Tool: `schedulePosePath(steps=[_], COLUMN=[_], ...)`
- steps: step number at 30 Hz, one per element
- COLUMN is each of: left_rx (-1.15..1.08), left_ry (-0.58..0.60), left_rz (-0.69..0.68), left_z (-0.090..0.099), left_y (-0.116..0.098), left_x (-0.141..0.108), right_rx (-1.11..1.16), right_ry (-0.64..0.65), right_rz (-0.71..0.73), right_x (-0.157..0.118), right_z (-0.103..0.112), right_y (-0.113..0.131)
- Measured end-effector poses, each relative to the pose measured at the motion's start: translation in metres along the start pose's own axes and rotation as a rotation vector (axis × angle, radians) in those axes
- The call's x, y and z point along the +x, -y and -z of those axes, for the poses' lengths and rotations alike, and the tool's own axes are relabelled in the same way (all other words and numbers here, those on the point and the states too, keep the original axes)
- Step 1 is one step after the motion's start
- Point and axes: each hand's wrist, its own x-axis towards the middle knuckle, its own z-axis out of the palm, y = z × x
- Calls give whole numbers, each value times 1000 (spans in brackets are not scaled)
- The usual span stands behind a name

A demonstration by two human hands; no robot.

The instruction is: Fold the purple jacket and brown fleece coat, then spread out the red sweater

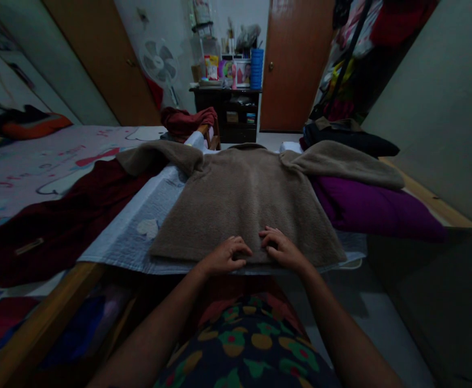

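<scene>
Straight ahead, a brown coat [227,199] lies on blue cloth [166,191], collar [250,146] away from you; your left hand [231,252] and right hand [280,249], equally near, rest loosely spread and half-curled at its hem [179,255]

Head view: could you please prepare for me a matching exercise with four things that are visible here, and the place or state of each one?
1. coat
2. purple fabric
3. left hand
4. fan

A. farthest back of the four
B. partly under a sleeve
C. near the coat's lower edge
D. laid out, sleeves spread to both sides

Pairs: 1-D, 2-B, 3-C, 4-A
</scene>
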Motion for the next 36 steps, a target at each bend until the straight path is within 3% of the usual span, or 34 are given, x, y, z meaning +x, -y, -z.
schedulePosePath(steps=[5,12,16,20,23,30,34,36], left_rx=[18,292,478,507,482,468,468,470], left_ry=[13,115,37,-140,-102,-16,-26,-21], left_rz=[51,141,165,57,84,130,116,112], left_z=[1,8,8,-8,-23,-30,-30,-30], left_y=[-3,-16,-26,-21,-11,-6,-6,-5], left_x=[9,34,49,56,57,54,54,55], right_rx=[-25,-439,-673,-746,-632,-577,-775,-874], right_ry=[-80,-594,-735,-680,-587,-572,-337,-279], right_rz=[-16,-42,-196,-466,-620,-584,-753,-718], right_x=[-11,-45,-68,-82,-86,-84,-78,-72], right_z=[18,73,84,80,80,97,102,105], right_y=[3,3,-1,-9,-11,1,13,21])
